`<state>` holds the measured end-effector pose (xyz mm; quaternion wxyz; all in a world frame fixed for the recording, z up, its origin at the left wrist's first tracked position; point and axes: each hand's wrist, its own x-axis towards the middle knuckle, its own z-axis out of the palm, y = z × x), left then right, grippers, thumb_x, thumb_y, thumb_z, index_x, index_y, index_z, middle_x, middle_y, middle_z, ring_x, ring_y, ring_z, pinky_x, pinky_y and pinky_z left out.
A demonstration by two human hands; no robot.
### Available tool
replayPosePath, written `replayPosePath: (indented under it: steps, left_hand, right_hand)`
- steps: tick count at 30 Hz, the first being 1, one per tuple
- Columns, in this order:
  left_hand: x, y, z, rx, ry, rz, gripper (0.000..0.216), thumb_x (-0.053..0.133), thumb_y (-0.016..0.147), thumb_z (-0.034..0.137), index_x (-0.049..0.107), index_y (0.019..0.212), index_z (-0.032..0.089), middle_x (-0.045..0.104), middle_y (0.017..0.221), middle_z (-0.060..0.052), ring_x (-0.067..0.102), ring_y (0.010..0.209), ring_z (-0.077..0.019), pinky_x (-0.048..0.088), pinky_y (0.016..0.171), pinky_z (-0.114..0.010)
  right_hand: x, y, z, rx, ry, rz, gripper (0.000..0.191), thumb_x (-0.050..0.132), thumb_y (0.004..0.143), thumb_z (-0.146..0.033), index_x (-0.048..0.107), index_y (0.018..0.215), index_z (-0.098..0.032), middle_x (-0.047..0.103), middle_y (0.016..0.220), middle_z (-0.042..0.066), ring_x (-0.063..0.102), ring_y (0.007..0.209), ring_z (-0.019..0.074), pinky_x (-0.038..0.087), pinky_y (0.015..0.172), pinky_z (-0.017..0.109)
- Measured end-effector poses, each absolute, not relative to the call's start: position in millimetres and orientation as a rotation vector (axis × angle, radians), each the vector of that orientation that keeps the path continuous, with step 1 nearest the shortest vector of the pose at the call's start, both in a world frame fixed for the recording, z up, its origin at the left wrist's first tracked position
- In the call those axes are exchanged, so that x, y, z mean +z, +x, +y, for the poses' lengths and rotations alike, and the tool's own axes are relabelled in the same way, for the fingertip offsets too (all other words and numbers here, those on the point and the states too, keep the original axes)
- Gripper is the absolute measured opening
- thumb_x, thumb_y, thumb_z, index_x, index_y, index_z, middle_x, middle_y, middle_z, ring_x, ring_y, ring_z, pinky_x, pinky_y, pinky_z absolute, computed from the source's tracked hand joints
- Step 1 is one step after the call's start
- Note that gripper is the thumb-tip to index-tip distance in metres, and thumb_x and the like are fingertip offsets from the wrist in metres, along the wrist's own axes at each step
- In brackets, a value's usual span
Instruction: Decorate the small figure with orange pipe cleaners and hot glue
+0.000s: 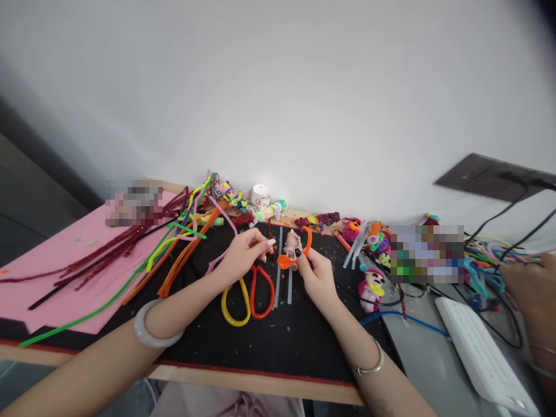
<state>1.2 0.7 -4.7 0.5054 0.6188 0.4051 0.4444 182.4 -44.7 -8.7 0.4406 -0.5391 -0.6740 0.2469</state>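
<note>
My right hand pinches a small pale pink figure made of fuzzy pipe cleaner, with a black eye. An orange pipe cleaner is on it, one end curled into a flat round coil and the other curving up. Left of it, my left hand is closed in a pinch, thumb against fingers; whatever it holds is too small to name. Below that hand lie scissors with one red and one yellow loop handle, their blades hidden. Translucent glue sticks lie under the figure on the black mat.
Pipe cleaners spread across pink foam sheets at left. A white cup and finished fuzzy pieces line the wall. At right are a pipe-cleaner doll, cables, a white power strip and another person's hand.
</note>
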Motion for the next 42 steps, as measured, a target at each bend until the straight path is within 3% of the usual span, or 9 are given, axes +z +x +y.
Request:
replayPosePath:
  steps: [10, 17, 24, 36, 42]
  left_hand:
    - [-0.2, -0.1, -1.5, 1.068, 1.528, 0.913, 0.042, 0.036, 0.089, 0.042, 0.049, 0.059, 0.015, 0.051, 0.051, 0.002, 0.048, 0.047, -0.0091, 0.04, 0.054, -0.022]
    - [1.0, -0.4, 1.3, 1.055, 1.49, 1.114, 0.025, 0.07, 0.066, 0.033, 0.057, 0.055, 0.014, 0.063, 0.054, -0.002, 0.057, 0.052, -0.012, 0.045, 0.055, -0.023]
    - [-4.2, -0.5, 3.6, 1.043, 1.431, 1.106, 0.016, 0.069, 0.067, 0.027, 0.062, 0.064, 0.012, 0.069, 0.064, -0.005, 0.065, 0.061, -0.0161, 0.051, 0.064, -0.028]
    - [-5.8, -0.7, 4.3, 1.049, 1.441, 1.018, 0.024, 0.069, 0.066, 0.026, 0.048, 0.066, 0.015, 0.066, 0.059, -0.001, 0.065, 0.059, -0.0158, 0.051, 0.063, -0.029]
    - [-7.1, 0.1, 5.6, 1.073, 1.497, 0.937, 0.021, 0.066, 0.069, 0.023, 0.053, 0.083, 0.015, 0.061, 0.057, 0.003, 0.061, 0.056, -0.0129, 0.048, 0.064, -0.026]
  right_hand:
    - [-9.0, 181.9, -44.5, 0.6, -1.335, -1.678, 0.027, 0.043, 0.087, -0.031, 0.05, 0.065, -0.017, 0.045, 0.054, -0.002, 0.038, 0.049, 0.0113, 0.029, 0.046, 0.022]
    - [-9.9, 182.7, -43.8, 0.579, -1.33, -1.705, 0.027, 0.041, 0.088, -0.032, 0.055, 0.07, -0.016, 0.049, 0.059, 0.0, 0.043, 0.055, 0.0132, 0.035, 0.051, 0.023]
    - [-10.4, 182.8, -44.3, 0.567, -1.354, -1.715, 0.028, 0.042, 0.088, -0.032, 0.055, 0.069, -0.016, 0.05, 0.059, 0.0, 0.043, 0.055, 0.0128, 0.034, 0.051, 0.023]
    - [-10.2, 182.4, -43.9, 0.568, -1.347, -1.709, 0.028, 0.042, 0.088, -0.031, 0.057, 0.071, -0.015, 0.052, 0.061, 0.0, 0.045, 0.056, 0.0128, 0.035, 0.053, 0.023]
    - [-10.9, 182.2, -43.8, 0.588, -1.336, -1.699, 0.027, 0.042, 0.088, -0.031, 0.057, 0.072, -0.015, 0.053, 0.062, 0.001, 0.045, 0.056, 0.0128, 0.036, 0.053, 0.023]
